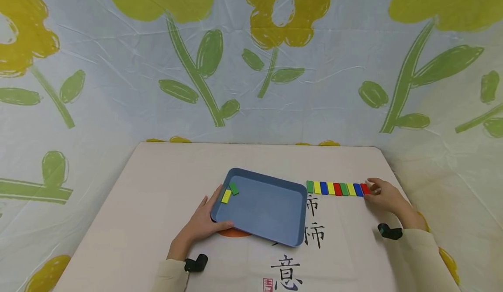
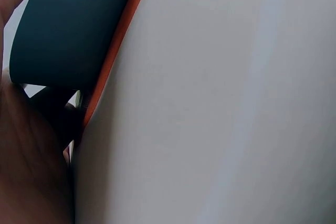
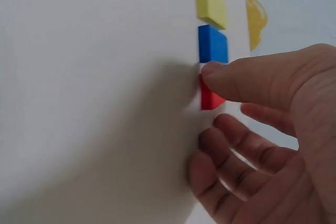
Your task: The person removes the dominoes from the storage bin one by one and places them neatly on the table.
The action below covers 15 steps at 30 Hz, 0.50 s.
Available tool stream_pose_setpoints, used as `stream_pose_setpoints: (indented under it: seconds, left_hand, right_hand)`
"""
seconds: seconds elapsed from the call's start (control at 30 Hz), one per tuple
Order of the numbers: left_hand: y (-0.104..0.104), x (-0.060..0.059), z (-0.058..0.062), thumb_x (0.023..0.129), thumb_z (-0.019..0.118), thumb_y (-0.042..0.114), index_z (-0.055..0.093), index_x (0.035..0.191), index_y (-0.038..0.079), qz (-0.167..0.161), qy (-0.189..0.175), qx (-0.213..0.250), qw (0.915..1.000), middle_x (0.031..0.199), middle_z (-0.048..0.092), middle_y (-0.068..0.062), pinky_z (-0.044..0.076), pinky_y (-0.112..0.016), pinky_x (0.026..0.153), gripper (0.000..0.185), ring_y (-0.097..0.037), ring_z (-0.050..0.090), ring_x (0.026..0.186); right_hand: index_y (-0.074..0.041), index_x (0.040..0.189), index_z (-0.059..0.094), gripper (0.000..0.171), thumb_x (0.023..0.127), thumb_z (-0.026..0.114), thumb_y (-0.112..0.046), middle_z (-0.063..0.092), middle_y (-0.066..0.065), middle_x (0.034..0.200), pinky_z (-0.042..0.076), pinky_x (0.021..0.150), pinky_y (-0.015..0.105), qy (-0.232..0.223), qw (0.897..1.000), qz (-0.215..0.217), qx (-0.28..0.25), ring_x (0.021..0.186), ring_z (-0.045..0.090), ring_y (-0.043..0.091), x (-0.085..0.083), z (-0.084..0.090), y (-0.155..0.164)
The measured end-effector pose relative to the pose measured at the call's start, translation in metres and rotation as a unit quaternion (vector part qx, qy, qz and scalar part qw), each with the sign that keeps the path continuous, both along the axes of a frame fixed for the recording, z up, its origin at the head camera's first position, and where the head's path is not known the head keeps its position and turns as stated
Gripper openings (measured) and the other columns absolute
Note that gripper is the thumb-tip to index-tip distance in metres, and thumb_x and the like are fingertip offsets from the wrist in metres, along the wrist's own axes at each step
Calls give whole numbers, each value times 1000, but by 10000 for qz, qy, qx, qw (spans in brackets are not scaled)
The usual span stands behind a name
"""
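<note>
The right hand (image 1: 387, 196) pinches the red block (image 1: 365, 189) at the right end of a row of coloured blocks (image 1: 338, 188) lying on the surface (image 1: 157, 204), thumb on one side and fingers on the other. The left hand (image 1: 204, 220) grips the near-left edge of the blue tray (image 1: 267, 209), thumb over its rim, and the tray holds a yellow block (image 1: 226, 196) and a green block (image 1: 233, 188) in its far-left corner.
</note>
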<state>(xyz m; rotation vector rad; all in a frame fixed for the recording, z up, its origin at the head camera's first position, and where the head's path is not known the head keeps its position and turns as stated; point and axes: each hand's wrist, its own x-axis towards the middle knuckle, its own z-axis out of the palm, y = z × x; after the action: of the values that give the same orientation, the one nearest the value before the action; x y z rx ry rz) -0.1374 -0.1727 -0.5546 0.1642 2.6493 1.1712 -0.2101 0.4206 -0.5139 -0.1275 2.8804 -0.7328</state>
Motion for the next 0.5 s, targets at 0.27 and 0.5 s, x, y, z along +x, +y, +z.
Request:
stream_pose_setpoints:
  seconds: [0.27, 0.5]
  left_hand:
    - [0, 1, 1, 76, 81, 64, 10, 163, 48, 23, -11, -4, 10000, 170, 26, -8, 27, -80, 112, 113, -48, 7, 158]
    - [1, 1, 2, 77, 81, 63, 10, 164, 46, 6, 1, -16, 10000, 171, 25, -7, 25, -79, 113, 114, -48, 6, 158]
  right_hand:
    - [13, 146, 38, 71, 92, 74, -15, 60, 38, 118, 59, 80, 54, 394, 9990, 182, -45, 95, 66, 44, -7, 20, -31]
    - [7, 150, 40, 68, 95, 73, -17, 59, 32, 124, 59, 79, 50, 580, 9969, 503, -168, 100, 63, 39, -11, 38, -95]
